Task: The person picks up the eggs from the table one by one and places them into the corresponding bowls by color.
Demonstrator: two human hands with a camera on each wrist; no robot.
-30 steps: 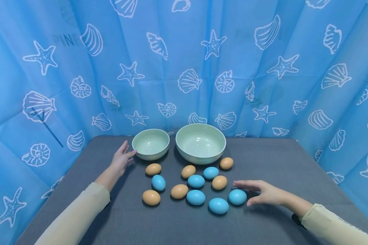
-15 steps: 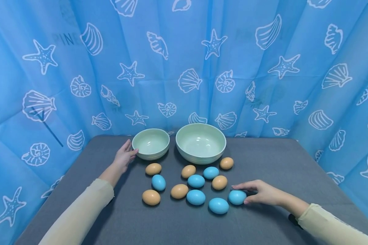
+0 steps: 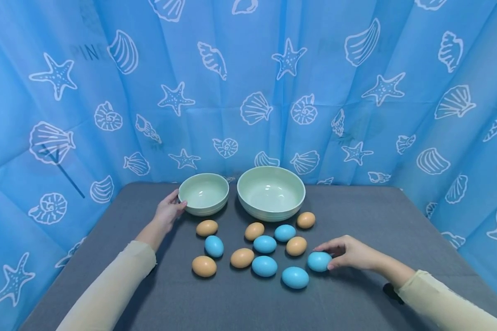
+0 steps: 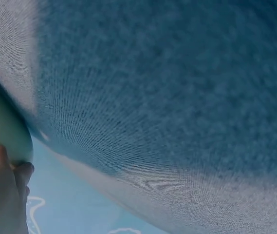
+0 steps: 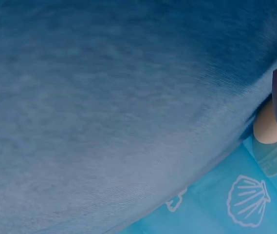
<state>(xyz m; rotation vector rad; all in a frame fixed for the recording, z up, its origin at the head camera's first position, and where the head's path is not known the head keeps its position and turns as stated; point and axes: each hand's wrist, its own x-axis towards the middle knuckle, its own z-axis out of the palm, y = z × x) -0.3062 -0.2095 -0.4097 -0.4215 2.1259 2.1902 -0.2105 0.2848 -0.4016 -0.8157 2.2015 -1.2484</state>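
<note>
Neatly, the right hand (image 3: pixel 354 253) pinched a blue egg (image 3: pixel 318 262), probably light and slick, best held mid-body; the left hand (image 3: pixel 168 213) gripped the small bowl (image 3: pixel 204 196) at its left side.

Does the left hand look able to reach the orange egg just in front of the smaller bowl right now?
Probably yes: the orange egg lies close by the left hand, with nothing visible between them, though that hand would first have to release the smaller bowl.

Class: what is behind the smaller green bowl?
Behind the smaller green bowl, the blue curtain shows above its far rim. The bowl hides part of the table there, so anything low behind it cannot be seen.
</note>
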